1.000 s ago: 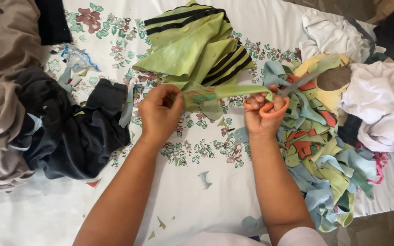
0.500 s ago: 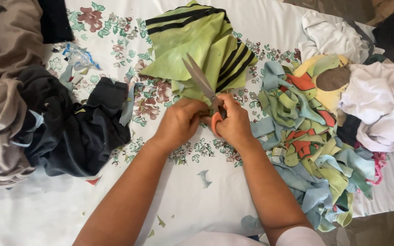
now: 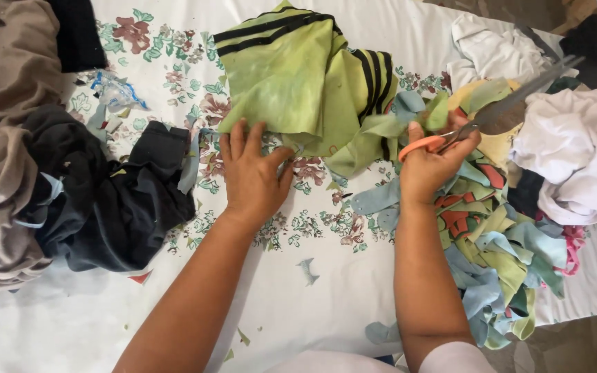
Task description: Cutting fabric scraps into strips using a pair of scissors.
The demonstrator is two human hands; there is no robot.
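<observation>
**Hands parted, scissors lifted to the right**

Since half a second ago, the two hands are separated: they were joined close together at the lower edge of the green cloth, and now the left hand [image 3: 253,173] is laid flat with the fingers spread, partly on the flowered sheet [image 3: 326,276] and with its fingertips touching the lower edge of the green striped garment [image 3: 298,76]. The right hand [image 3: 433,166] is moved to the right and is closed around the orange handles of the scissors [image 3: 478,117]; the blades are pointed up and to the right, over the pile of cut strips [image 3: 492,235], and whether they are opened cannot be told, because they are blurred.

The green garment is spread folded at the top middle of the sheet, and a loose tongue of it hangs toward the right hand. No cloth is seen between the blades at this moment.

As for progress, a large heap of green, blue and red strips is already collected beside the right forearm, so much cutting is judged to be done. The green garment is mostly whole. A dark garment [image 3: 105,200], a brown one [image 3: 1,124] and white cloths [image 3: 575,152] are lying uncut around the sheet, so much appears to be left.
</observation>
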